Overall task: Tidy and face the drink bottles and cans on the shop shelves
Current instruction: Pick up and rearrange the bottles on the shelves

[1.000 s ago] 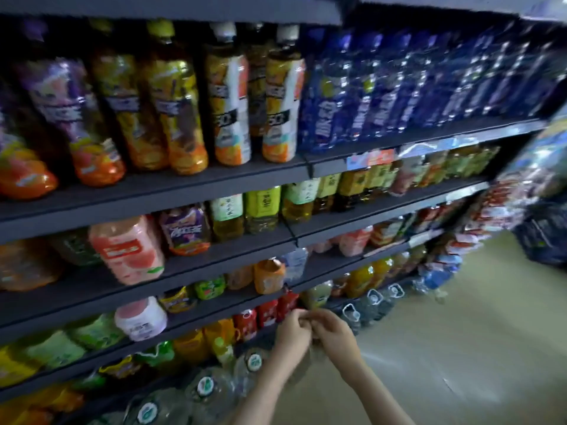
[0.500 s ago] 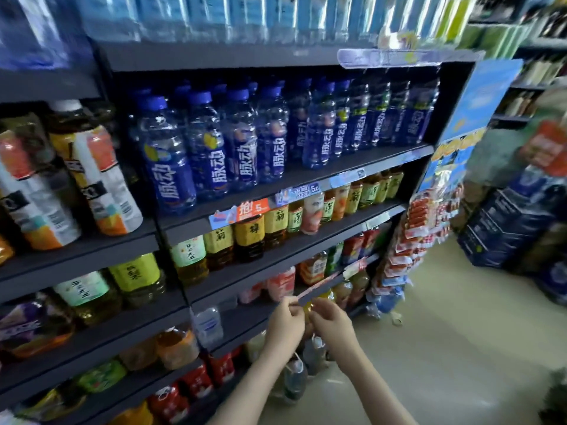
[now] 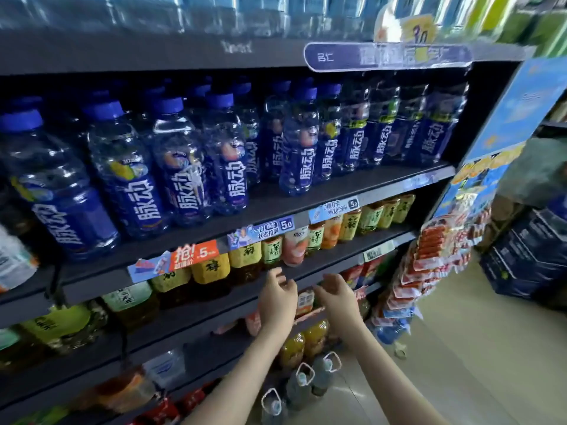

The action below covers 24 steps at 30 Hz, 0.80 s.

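Observation:
Dark shelves hold rows of drinks. Blue-capped bottles with blue labels (image 3: pixel 184 167) fill the upper shelf. Below them stands a row of yellow- and green-labelled tea bottles (image 3: pixel 245 262) with a pink-labelled bottle (image 3: pixel 294 250) among them. My left hand (image 3: pixel 277 297) and my right hand (image 3: pixel 336 297) are raised side by side in front of the shelf edge (image 3: pixel 196 317) under the tea row. Both hands are empty, with fingers loosely apart. A small bottle (image 3: pixel 304 302) shows between them on the shelf behind.
Price tags (image 3: pixel 196 256) hang along the shelf edges. Large water jugs with handles (image 3: pixel 302 384) stand on the floor below. A hanging strip of red snack packs (image 3: pixel 429 265) is at the shelf's right end. Dark boxes (image 3: pixel 527 259) sit at the right; the tan floor (image 3: pixel 460 363) runs alongside.
The view has swung right and up along the shelves, from orange juice bottles to the blue bottles. My hands, pinched together low before, have risen and come apart.

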Each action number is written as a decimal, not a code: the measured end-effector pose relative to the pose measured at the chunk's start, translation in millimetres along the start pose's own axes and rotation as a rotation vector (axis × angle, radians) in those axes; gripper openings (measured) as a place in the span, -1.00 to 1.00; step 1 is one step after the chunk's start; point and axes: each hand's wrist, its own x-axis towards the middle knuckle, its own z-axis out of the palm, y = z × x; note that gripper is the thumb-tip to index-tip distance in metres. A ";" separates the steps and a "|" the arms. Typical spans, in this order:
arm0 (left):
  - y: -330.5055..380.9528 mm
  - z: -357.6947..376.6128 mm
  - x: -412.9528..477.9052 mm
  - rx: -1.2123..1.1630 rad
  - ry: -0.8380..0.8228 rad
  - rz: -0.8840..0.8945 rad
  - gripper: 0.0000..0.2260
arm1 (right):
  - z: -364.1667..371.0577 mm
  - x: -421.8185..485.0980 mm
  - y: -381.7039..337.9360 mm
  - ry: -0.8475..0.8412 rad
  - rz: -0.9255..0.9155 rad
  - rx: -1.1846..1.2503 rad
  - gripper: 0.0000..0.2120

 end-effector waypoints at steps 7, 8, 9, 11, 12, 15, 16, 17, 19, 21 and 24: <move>19.2 62.2 34.7 -0.033 0.247 0.050 -0.73 | -24.2 83.1 13.2 -0.173 -0.096 -0.011 -0.66; 22.2 72.0 40.6 -0.032 0.292 0.050 -0.70 | -26.2 94.6 15.4 -0.205 -0.117 -0.025 -0.68; 23.9 82.5 47.6 -0.027 0.340 0.047 -0.67 | -27.5 106.5 18.4 -0.237 -0.140 -0.036 -0.69; 24.5 103.9 63.4 -0.021 0.438 0.038 -0.62 | -30.6 128.0 23.2 -0.290 -0.179 -0.046 -0.71; 23.0 114.8 71.9 -0.024 0.483 0.040 -0.60 | -32.8 137.2 25.7 -0.311 -0.192 -0.036 -0.71; 16.4 142.7 93.3 -0.029 0.607 0.080 -0.51 | -39.3 157.4 33.9 -0.340 -0.221 0.025 -0.69; 14.4 149.4 97.4 -0.006 0.646 0.089 -0.48 | -40.9 162.0 37.5 -0.341 -0.221 0.038 -0.71; 12.7 154.7 100.7 0.026 0.680 0.096 -0.45 | -41.5 165.3 41.5 -0.342 -0.223 0.050 -0.74; 10.4 161.5 107.6 0.080 0.727 0.103 -0.40 | -40.3 169.4 49.6 -0.354 -0.224 0.057 -0.79; 8.9 164.7 115.1 0.090 0.748 0.098 -0.39 | -36.1 171.2 55.1 -0.368 -0.232 0.056 -0.80; 0.6 166.2 126.1 0.086 0.772 0.111 -0.40 | -25.5 173.1 58.1 -0.367 -0.291 0.073 -0.79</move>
